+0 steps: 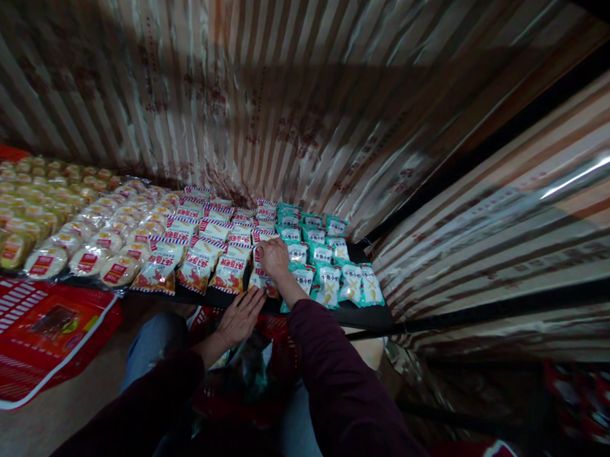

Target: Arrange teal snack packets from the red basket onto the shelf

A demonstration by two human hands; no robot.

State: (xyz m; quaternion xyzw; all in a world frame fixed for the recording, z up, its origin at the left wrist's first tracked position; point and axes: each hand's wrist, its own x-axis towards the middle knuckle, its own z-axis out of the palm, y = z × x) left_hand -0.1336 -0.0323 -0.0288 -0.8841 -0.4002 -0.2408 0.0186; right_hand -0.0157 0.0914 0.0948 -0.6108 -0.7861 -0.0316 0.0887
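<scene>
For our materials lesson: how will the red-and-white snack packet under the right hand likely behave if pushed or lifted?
The red-and-white packet looks glossy, so it probably slides on the shelf. Its thin film suggests floppy and light. Lying flat under the right hand, it should not roll.

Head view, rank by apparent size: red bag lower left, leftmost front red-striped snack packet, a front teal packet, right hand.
1. red bag, largest by far, but nearest the camera.
2. red-striped snack packet.
3. right hand and teal packet: nearly alike, not ranked.
</scene>
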